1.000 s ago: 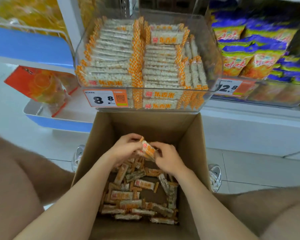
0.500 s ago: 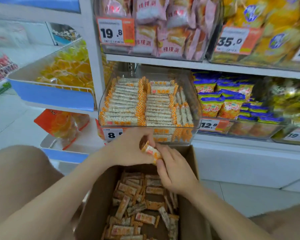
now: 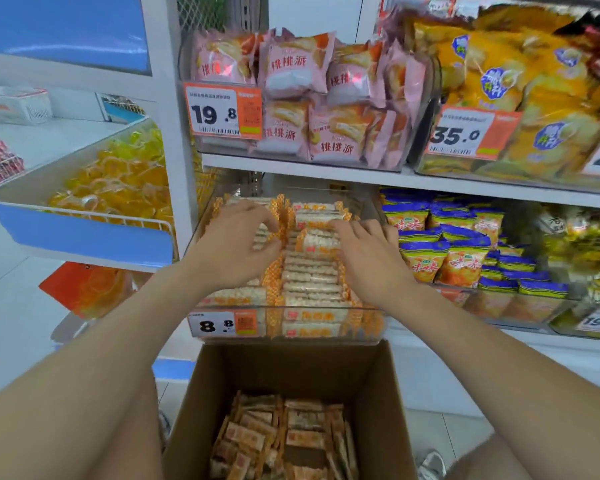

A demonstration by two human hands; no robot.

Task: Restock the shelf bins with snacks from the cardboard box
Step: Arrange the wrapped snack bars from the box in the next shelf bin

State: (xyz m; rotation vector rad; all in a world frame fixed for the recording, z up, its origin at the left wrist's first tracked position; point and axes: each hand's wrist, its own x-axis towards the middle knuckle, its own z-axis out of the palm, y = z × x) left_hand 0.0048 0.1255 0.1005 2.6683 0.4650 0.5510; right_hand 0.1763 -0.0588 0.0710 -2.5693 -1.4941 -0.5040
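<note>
A clear shelf bin [image 3: 291, 308] with an 8.8 price tag [image 3: 219, 325] holds neat rows of orange-and-white snack bars [image 3: 309, 275]. Both my hands are inside it, over the rows. My left hand [image 3: 236, 244] is curled over the left stack, with white bars showing between its fingers and thumb. My right hand [image 3: 368, 258] grips the right end of a tilted snack bar [image 3: 317, 242], which lies raised across the middle rows. Below the bin stands the open cardboard box [image 3: 291, 368], with several loose bars [image 3: 281, 441] on its bottom.
A shelf board [image 3: 326, 171] runs close above the bin, carrying pink pastry bags [image 3: 291, 98] and yellow bags [image 3: 499, 81]. Blue-and-orange packets [image 3: 444, 251] fill the bin to the right. A blue-fronted shelf of yellow packs [image 3: 118, 181] juts out at the left.
Both hands rose out of the cardboard box with a small bunch of bars and reached forward into the clear bin. The view tilted up from the box to the shelves.
</note>
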